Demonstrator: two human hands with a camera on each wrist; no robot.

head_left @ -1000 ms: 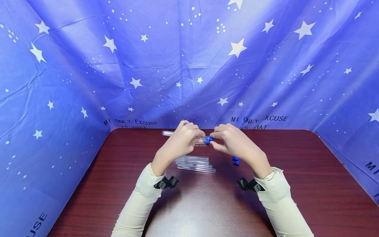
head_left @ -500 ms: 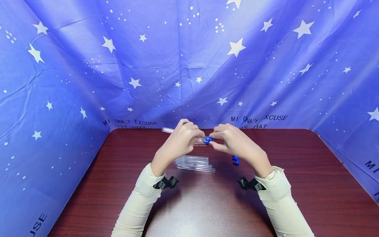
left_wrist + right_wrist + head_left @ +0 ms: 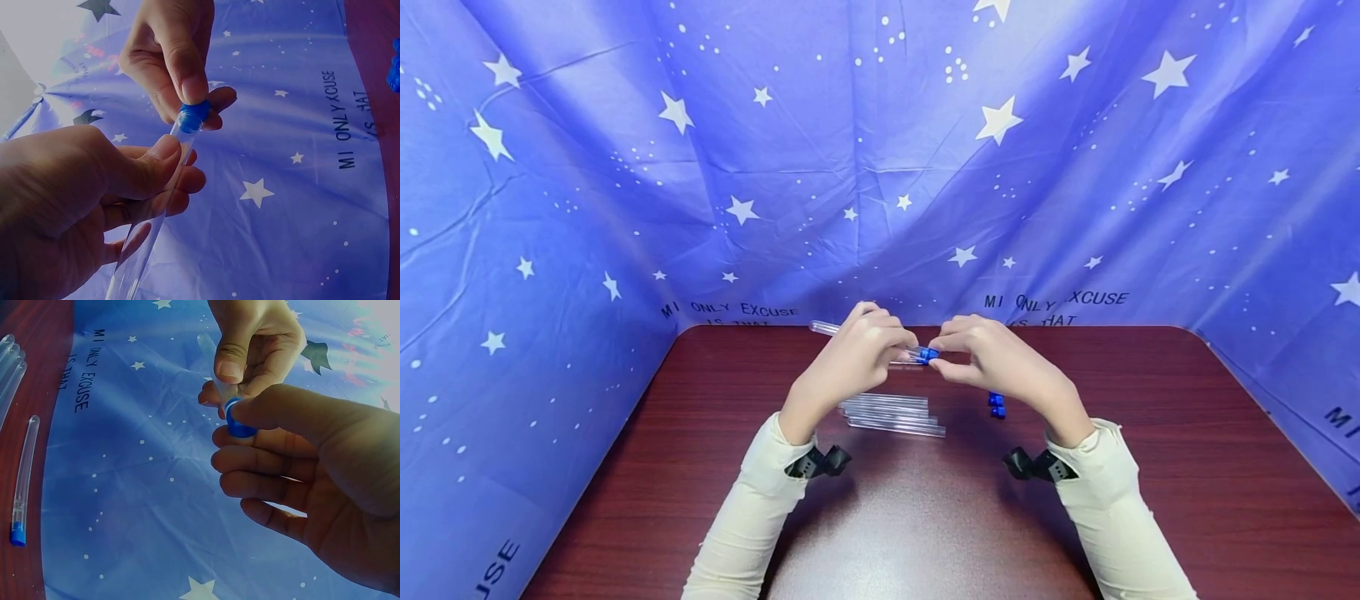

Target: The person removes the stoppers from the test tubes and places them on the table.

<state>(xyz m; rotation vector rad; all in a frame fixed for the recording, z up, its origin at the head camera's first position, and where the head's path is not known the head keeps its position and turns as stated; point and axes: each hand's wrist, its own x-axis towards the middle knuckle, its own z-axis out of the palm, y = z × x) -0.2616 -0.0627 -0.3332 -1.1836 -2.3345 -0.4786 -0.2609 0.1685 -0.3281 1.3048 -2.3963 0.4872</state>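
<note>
My left hand (image 3: 859, 350) holds a clear test tube (image 3: 130, 275), its thumb and fingers around the tube just below the mouth. At that mouth sits a blue cap (image 3: 195, 116), which my right hand (image 3: 996, 360) pinches between thumb and fingertips. In the right wrist view the cap lies partly under the thumb. The tube's rounded end (image 3: 822, 327) sticks out past the left hand, tilted slightly upward. Another tube with a blue cap (image 3: 26, 478) lies on the table beyond the hands.
Several uncapped clear tubes (image 3: 895, 415) lie side by side on the dark red wooden table (image 3: 880, 517), nearer than the left hand. Loose blue caps (image 3: 997, 408) rest to their right, beneath the right wrist. A blue star-printed curtain (image 3: 865, 167) stands behind the table.
The rounded end of the held tube has risen a little. Both hands stay in nearly the same place, with the right fingers still on the cap.
</note>
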